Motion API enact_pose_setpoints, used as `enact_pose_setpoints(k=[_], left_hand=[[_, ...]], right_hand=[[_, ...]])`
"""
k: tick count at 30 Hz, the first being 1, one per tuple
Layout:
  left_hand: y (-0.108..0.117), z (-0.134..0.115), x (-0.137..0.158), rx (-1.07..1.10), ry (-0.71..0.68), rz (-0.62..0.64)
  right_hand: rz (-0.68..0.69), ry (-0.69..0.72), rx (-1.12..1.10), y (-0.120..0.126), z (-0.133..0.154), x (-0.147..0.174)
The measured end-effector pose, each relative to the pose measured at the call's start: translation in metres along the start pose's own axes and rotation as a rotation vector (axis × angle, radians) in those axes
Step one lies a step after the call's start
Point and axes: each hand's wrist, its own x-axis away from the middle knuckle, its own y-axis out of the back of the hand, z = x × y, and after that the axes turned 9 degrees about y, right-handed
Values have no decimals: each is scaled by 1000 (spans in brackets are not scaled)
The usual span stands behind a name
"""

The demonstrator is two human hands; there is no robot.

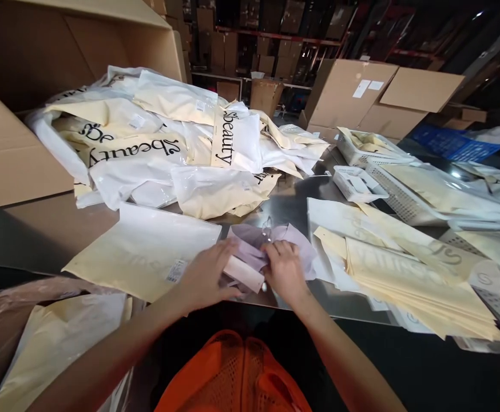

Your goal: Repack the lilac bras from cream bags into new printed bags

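Note:
A crumpled lilac cloth-like item [297, 237] lies on the dark table in front of me, with thin strings at its far side. Across its near part rests a narrow white box-like piece [245, 276]. My left hand [209, 272] spans the left end of the bundle, fingers above and thumb below. Bent fingers of my right hand [283, 266] pinch the lilac material just right of the white piece. Left of my hands, a flat cream-and-white plastic bag [147, 246] carries a barcode label. What lies under my fingers is partly hidden.
Behind my hands is a heap of printed bags [142, 160] by a large open carton [10, 143]. To the right lie stacked cream bags [413, 286], a small white basket [357, 183] and a larger perforated basket [396, 197]. The table edge [318, 312] runs close to me.

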Motion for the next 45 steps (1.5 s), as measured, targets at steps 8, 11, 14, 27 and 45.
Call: enact_pose_setpoints(k=[8, 11, 14, 27, 45], left_hand=[[-55, -6, -31, -180, -155, -185], [-54, 0, -33, -220, -141, -183], [-52, 0, -35, -144, -80, -164], [-48, -20, -44, 205, 79, -182], [-12, -43, -50, 1524, 503, -243]], right_hand=[[110, 104, -155, 10, -34, 19], [187, -32, -307, 29, -63, 22], [85, -133, -466, 50, -82, 26], [-520, -722, -842, 33, -78, 21], [57, -580, -1251, 30, -37, 40]])
